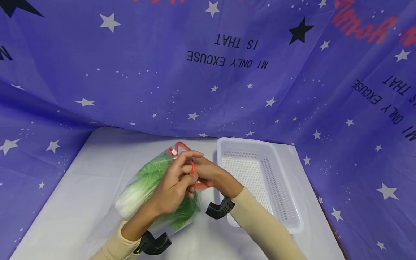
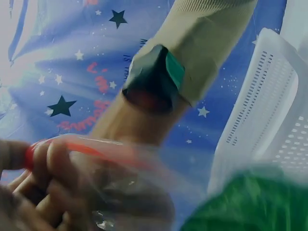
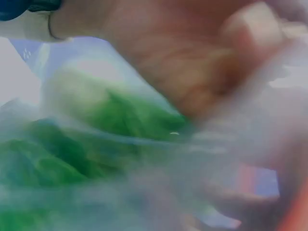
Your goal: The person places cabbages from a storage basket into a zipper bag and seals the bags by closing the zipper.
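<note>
A clear plastic zip bag (image 1: 183, 145) with a red closure strip and a white slider (image 1: 174, 152) lies on its side. Inside it are a pale-stemmed leafy cabbage (image 1: 134, 196) and darker leafy greens (image 1: 185, 213). My left hand (image 1: 172, 187) pinches the red strip between thumb and fingers at the bag's mouth. Close against it, my right hand (image 1: 208, 169) grips the strip too, its fingers partly hidden behind the left. In the left wrist view, curled fingers (image 2: 60, 163) hold the red strip. Blur hides much of the right wrist view.
To the right of the bag stands a white perforated plastic basket (image 1: 286, 187) with nothing seen in it. Both rest on a white tabletop (image 1: 65, 206). Blue star-printed cloth (image 1: 162, 83) hangs behind and at the sides.
</note>
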`<state>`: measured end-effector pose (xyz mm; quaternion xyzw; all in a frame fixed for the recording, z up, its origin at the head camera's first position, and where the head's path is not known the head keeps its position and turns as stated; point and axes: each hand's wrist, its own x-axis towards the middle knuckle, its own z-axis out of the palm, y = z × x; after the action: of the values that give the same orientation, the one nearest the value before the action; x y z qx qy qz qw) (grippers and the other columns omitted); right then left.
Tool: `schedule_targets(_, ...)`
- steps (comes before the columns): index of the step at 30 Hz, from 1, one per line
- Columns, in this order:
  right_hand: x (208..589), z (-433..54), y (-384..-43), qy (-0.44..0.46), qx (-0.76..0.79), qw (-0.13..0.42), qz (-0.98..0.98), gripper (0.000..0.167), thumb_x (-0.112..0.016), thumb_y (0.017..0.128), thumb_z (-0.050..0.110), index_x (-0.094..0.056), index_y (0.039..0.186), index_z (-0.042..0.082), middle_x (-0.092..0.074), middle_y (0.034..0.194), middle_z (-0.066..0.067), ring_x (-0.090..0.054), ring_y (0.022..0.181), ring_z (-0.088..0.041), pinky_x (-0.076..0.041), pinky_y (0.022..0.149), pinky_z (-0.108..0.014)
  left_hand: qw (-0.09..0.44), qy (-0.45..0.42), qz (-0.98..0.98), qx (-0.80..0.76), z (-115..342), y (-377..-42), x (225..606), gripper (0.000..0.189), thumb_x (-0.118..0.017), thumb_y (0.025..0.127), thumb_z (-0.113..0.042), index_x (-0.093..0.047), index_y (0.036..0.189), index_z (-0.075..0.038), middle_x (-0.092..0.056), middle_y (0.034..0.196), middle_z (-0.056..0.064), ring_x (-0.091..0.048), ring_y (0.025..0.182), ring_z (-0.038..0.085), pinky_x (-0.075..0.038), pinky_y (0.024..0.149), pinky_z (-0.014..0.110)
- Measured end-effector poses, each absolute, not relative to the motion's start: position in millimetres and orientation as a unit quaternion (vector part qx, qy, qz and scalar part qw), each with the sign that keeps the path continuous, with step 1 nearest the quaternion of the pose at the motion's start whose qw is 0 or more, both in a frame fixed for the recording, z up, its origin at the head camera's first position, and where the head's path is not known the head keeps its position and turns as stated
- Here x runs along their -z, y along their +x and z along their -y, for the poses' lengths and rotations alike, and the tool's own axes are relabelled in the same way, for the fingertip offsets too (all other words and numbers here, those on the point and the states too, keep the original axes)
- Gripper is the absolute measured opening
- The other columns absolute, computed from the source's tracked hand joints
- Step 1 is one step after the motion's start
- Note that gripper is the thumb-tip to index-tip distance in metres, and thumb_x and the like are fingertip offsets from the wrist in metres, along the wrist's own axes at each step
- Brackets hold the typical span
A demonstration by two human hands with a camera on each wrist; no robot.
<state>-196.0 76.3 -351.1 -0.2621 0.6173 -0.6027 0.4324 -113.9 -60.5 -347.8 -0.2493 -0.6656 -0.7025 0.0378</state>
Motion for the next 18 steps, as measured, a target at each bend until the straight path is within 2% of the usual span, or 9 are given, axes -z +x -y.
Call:
schedule_targets(2,335,-76,-195,-0.251,0.6,0.417,-0.635,0.022,-0.044,0.102,0.008,-0.064,0.108,0.001,-0.064,0.075,-0.008,-0.058,0.052,-0.016,-0.052,0.056,-0.03,0.079,-0.232,0.651,0.719,66,-111,348,0.041,-0.041,0.095,0.008,-0.045,0.133,-0.007,-0.046,0.06,0.008,-0.051,0.051,0.023,-0.05,0.048,0.037)
schedule_targets(4,322,-84,-191,-0.28,0.555,0.363,-0.694,0.032,-0.048,0.103,0.013,-0.057,0.131,0.001,-0.067,0.103,-0.009,-0.063,0.065,-0.015,-0.052,0.066,-0.031,0.119,-0.217,0.64,0.727,71,-109,348,0.037,-0.041,0.095,0.008,-0.048,0.129,-0.004,-0.05,0.061,0.009,-0.052,0.052,0.023,-0.049,0.049,0.035)
schedule_targets(6,311,-93,-184,-0.321,0.488,0.288,-0.758,0.041,-0.049,0.104,0.022,-0.051,0.141,0.006,-0.062,0.121,-0.005,-0.063,0.072,-0.013,-0.051,0.069,-0.03,0.152,-0.205,0.633,0.731,73,-109,350,0.035,-0.04,0.094,0.01,-0.052,0.125,-0.002,-0.052,0.061,0.01,-0.053,0.051,0.024,-0.047,0.048,0.034)
schedule_targets(7,306,-99,-180,-0.339,0.453,0.243,-0.788,0.043,-0.051,0.103,0.025,-0.05,0.143,0.008,-0.06,0.128,-0.002,-0.064,0.075,-0.011,-0.051,0.07,-0.029,0.166,-0.2,0.631,0.731,74,-110,350,0.033,-0.04,0.094,0.01,-0.053,0.122,0.0,-0.053,0.061,0.01,-0.054,0.05,0.025,-0.046,0.047,0.033)
schedule_targets(9,298,-110,-170,-0.367,0.406,0.157,-0.822,0.042,-0.057,0.1,0.027,-0.057,0.137,0.007,-0.06,0.13,-0.002,-0.066,0.083,-0.01,-0.053,0.074,-0.029,0.186,-0.187,0.633,0.728,75,-111,352,0.031,-0.04,0.093,0.01,-0.056,0.117,0.001,-0.054,0.061,0.01,-0.055,0.049,0.026,-0.043,0.045,0.031)
schedule_targets(11,294,-122,-161,-0.386,0.378,0.068,-0.839,0.039,-0.063,0.096,0.027,-0.062,0.13,0.008,-0.063,0.123,-0.001,-0.066,0.089,-0.01,-0.053,0.077,-0.031,0.195,-0.177,0.631,0.73,75,-112,355,0.028,-0.04,0.093,0.01,-0.057,0.113,0.003,-0.055,0.061,0.011,-0.056,0.048,0.028,-0.042,0.045,0.031)
schedule_targets(14,301,-138,-147,-0.392,0.364,-0.05,-0.844,0.041,-0.074,0.088,0.03,-0.065,0.124,0.013,-0.06,0.125,0.002,-0.058,0.111,-0.013,-0.047,0.092,-0.037,0.198,-0.17,0.63,0.731,76,-115,358,0.025,-0.039,0.094,0.009,-0.057,0.111,0.005,-0.054,0.062,0.013,-0.057,0.048,0.032,-0.042,0.045,0.032)
schedule_targets(16,312,-145,-139,-0.367,0.354,-0.107,-0.854,0.052,-0.081,0.081,0.034,-0.063,0.126,0.017,-0.054,0.13,0.003,-0.049,0.121,-0.017,-0.041,0.098,-0.042,0.196,-0.164,0.632,0.732,77,-116,361,0.024,-0.04,0.094,0.009,-0.057,0.11,0.005,-0.055,0.063,0.014,-0.059,0.049,0.034,-0.043,0.045,0.033)
schedule_targets(18,327,-149,-135,-0.326,0.354,-0.132,-0.867,0.065,-0.085,0.075,0.036,-0.059,0.132,0.02,-0.049,0.134,0.0,-0.046,0.123,-0.021,-0.042,0.095,-0.043,0.194,-0.159,0.634,0.732,78,-116,363,0.024,-0.04,0.095,0.008,-0.058,0.11,0.005,-0.055,0.064,0.014,-0.06,0.051,0.034,-0.044,0.046,0.033)
